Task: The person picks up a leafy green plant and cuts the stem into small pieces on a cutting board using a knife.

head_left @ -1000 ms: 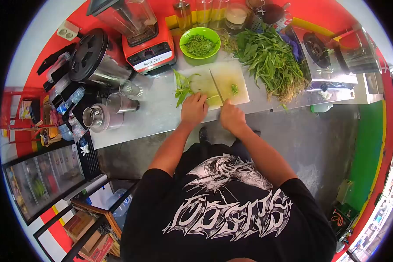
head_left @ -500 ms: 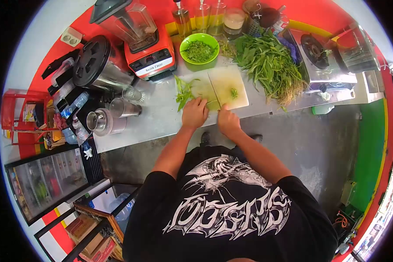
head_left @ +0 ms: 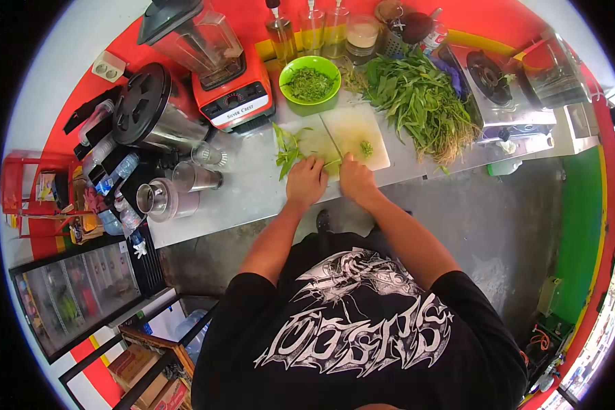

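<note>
My right hand (head_left: 357,180) is closed around a knife, its thin blade (head_left: 330,135) pointing away from me across the white cutting board (head_left: 359,130). Beside it on the left, my left hand (head_left: 307,180) presses with bent fingers on the stems of some leafy greens (head_left: 288,152). The leaves stick out past the board's left side, and a stem end reaches toward the blade. A small heap of chopped greens (head_left: 366,148) lies right of the knife. Behind the board stands a green bowl (head_left: 312,104) holding chopped greens. My fingers hide the knife's handle.
A big bunch of leafy greens (head_left: 417,102) with roots lies right of the board. The red blender (head_left: 236,102) stands behind on the left, near metal cups (head_left: 197,176). A gas stove (head_left: 488,78) is at the far right. Bottles (head_left: 312,31) line the wall.
My right hand has shifted slightly left and away from me with the knife, closer to my left hand. The left hand stays nearly in place on the greens.
</note>
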{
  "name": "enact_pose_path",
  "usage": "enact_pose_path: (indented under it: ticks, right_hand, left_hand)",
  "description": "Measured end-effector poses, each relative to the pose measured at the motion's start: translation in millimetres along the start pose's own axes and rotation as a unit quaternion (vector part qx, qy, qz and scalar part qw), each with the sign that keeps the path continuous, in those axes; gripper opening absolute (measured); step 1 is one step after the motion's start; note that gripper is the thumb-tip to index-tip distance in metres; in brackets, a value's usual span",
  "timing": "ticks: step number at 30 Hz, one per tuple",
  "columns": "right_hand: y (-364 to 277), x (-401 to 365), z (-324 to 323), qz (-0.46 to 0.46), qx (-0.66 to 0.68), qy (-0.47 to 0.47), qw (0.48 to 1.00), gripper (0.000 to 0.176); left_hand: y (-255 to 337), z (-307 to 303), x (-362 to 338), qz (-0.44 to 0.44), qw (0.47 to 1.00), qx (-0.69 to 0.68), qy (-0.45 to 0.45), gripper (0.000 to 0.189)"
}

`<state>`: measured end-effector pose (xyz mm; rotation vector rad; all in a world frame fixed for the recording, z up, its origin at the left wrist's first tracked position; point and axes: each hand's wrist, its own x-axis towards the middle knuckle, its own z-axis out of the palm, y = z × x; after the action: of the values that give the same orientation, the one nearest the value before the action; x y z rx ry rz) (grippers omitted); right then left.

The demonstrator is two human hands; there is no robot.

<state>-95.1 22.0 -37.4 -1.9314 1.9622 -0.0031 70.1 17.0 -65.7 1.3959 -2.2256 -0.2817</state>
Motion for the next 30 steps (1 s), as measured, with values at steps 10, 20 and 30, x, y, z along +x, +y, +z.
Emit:
enact_pose_path:
  ticks: [10,20,30]
  right_hand:
    - [-6,-8,0,0.052,0.048,-0.038,0.997,0.031]
    - [-7,-15,2,0.036,0.023,-0.041,0.998,0.028]
    - [-14,-22,-1,0.067,0.050,-0.062,0.995,0.032]
  left_hand:
    - [0,1,0,0.015,1.000,-0.001,0.028,0.017]
    - [0,0,1,0.003,1.000,-0.003,0.019,0.015]
    - [1,-4,0,0.002,1.000,-0.011,0.005,0.015]
